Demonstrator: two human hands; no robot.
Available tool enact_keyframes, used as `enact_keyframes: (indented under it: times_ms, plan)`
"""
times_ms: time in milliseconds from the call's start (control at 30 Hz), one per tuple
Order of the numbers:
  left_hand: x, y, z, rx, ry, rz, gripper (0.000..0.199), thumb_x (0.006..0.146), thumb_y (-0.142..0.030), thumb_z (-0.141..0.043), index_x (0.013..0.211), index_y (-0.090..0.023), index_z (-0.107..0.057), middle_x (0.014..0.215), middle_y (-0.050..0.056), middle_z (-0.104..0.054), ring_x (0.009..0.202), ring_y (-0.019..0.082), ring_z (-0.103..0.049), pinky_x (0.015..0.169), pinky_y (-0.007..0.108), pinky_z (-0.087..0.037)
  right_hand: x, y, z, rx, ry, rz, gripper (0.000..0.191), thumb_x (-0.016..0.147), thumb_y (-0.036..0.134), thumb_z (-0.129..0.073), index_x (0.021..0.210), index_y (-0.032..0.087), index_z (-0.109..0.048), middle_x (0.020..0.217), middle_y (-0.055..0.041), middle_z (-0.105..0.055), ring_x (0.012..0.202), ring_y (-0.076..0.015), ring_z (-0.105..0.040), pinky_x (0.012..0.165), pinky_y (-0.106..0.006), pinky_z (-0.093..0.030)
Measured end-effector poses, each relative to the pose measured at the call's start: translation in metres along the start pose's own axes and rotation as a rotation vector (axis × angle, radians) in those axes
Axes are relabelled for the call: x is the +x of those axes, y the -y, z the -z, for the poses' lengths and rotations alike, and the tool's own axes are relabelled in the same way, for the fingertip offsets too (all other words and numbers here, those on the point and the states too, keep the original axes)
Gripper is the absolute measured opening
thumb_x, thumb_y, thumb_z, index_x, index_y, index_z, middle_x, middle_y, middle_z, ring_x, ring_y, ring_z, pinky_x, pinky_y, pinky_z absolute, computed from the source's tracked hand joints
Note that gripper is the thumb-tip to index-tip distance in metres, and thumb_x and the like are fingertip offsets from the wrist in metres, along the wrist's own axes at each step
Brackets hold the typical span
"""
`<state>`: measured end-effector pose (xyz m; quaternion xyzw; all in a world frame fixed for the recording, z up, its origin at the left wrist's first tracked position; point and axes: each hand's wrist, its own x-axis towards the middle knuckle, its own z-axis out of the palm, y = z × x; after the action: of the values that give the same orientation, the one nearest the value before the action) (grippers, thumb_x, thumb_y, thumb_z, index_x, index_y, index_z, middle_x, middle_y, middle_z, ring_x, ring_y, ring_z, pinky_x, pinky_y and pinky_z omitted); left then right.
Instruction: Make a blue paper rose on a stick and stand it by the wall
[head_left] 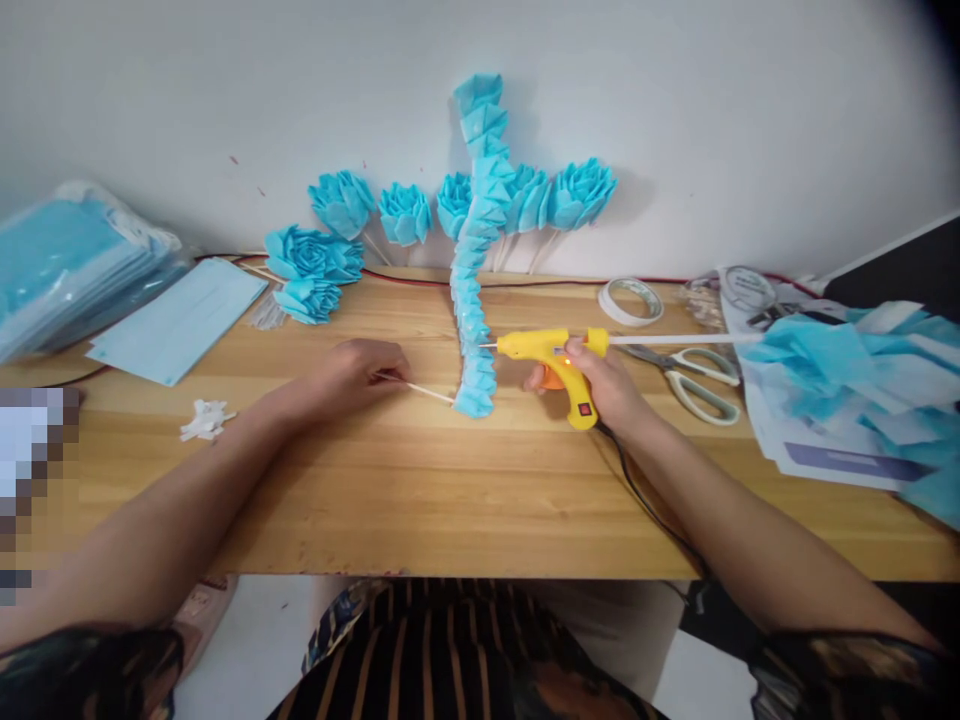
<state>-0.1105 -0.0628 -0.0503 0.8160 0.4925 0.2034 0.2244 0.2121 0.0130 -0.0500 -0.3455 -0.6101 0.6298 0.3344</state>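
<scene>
My right hand [592, 375] is wrapped round the handle of a yellow glue gun [544, 345], a white glue stick poking out of its back. The gun's nozzle points left and meets the lower part of a long pleated blue strip [470, 280], which runs from the table up against the wall. My left hand [371, 375] pinches a thin wooden stick [431, 393], whose far end reaches the strip's bottom end. Several finished blue flowers [341, 203] on sticks lean on the wall behind the strip.
More blue flowers [304, 255] lie at the back left, near blue sheets [180, 320] and a plastic-wrapped stack [71, 260]. White scraps [205, 420] are at left. To the right are a tape roll [630, 302], scissors [701, 385], the gun's black cord [649, 505] and blue pieces [862, 370].
</scene>
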Motion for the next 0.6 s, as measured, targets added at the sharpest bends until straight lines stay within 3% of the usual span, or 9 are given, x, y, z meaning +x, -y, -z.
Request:
enact_keyframes:
  times_ms: [200, 400, 600]
  plan:
    - [0.0008, 0.0024, 0.0002, 0.002, 0.004, -0.043, 0.023, 0.098, -0.031, -0.053, 0.086, -0.015, -0.066, 0.084, 0.005, -0.068, 0.076, 0.016, -0.061, 0.068, 0.025, -0.042, -0.0012, 0.0036, 0.0011, -0.001, 0.050, -0.036, 0.051, 0.077, 0.067, -0.070, 0.097, 0.021, -0.074, 0.069, -0.0044, -0.073, 0.064, -0.0194, -0.068, 0.064, -0.031, -0.056]
    - [0.0012, -0.0017, 0.0028, 0.011, 0.022, -0.017, 0.026, 0.098, -0.033, -0.052, 0.085, -0.015, -0.065, 0.082, 0.005, -0.067, 0.075, 0.015, -0.060, 0.067, 0.024, -0.042, 0.0005, 0.0011, 0.0056, -0.003, 0.058, -0.052, 0.051, 0.077, 0.070, -0.068, 0.090, 0.021, -0.075, 0.068, -0.0053, -0.072, 0.066, -0.0210, -0.068, 0.067, -0.033, -0.058]
    - [0.0010, -0.0003, 0.0036, 0.014, 0.043, -0.007, 0.029, 0.100, -0.037, -0.050, 0.087, -0.016, -0.065, 0.084, 0.006, -0.067, 0.076, 0.016, -0.060, 0.069, 0.026, -0.042, -0.0023, 0.0036, 0.0039, -0.042, 0.116, -0.064, 0.052, 0.076, 0.070, -0.069, 0.094, 0.022, -0.075, 0.066, -0.0040, -0.070, 0.064, -0.0192, -0.066, 0.065, -0.031, -0.056]
